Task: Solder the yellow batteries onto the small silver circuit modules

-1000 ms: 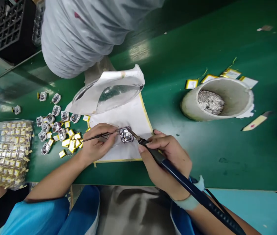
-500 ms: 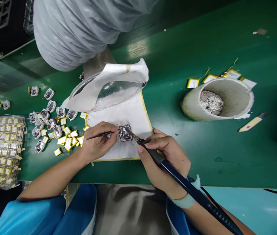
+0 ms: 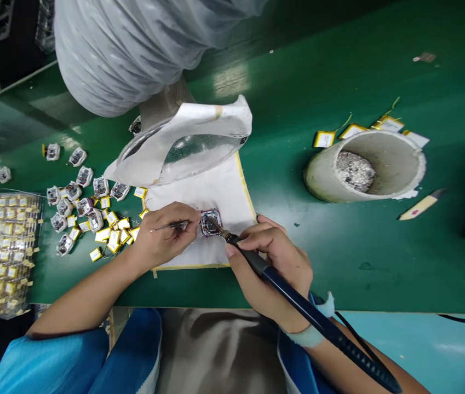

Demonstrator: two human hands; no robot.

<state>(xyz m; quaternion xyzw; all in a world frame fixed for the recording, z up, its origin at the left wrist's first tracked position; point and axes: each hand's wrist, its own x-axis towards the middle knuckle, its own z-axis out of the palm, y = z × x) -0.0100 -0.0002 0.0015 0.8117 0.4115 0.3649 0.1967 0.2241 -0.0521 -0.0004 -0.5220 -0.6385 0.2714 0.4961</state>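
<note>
A small square device with an exposed circuit board (image 3: 210,222) lies on the white sheet (image 3: 232,191). My right hand (image 3: 275,262) is closed round the dark blue handle of a soldering iron (image 3: 293,298), whose tip reaches onto the board. At the device's left edge, my left hand (image 3: 170,232) pinches tweezers (image 3: 166,226); their points are hidden by the fingers. Whether the tweezers hold a wire or part there is too small to tell.
A grey hose (image 3: 145,49) and a paper-covered clear lens (image 3: 199,156) hang over the sheet. Opened devices (image 3: 95,220) and yellow-edged batteries (image 3: 114,239) lie left, beside a filled clear tray (image 3: 0,251). To the right stand a grey pot (image 3: 322,178) and a knife (image 3: 421,206).
The iron and my right hand have shifted slightly left and down, its tip staying over the board. The tweezers have turned a little in my left hand.
</note>
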